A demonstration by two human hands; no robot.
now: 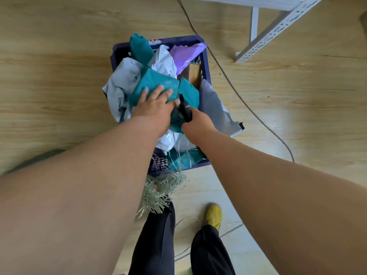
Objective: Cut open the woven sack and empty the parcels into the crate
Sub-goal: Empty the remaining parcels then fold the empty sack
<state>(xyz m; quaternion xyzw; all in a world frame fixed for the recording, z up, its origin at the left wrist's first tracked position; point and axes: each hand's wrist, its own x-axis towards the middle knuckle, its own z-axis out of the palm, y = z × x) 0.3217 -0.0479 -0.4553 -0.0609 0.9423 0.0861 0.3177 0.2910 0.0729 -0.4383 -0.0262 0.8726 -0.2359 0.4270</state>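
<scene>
A dark blue crate [206, 62] stands on the floor, heaped with soft parcels in teal, grey, white and purple. My left hand [155, 102] lies flat with spread fingers on a teal parcel [158, 82] at the top of the heap. My right hand [196, 118] grips a black cutting tool [185, 110], its tip pointing up beside the left hand over the teal parcel. A frayed strip of the woven sack [160, 191] hangs at the crate's near edge, under my left forearm.
A grey parcel [216, 110] spills over the crate's right rim. A cable [238, 96] runs across the wooden floor to the right of the crate. A white slotted metal rack leg [264, 38] stands at the upper right. My legs and a yellow shoe [214, 215] are below.
</scene>
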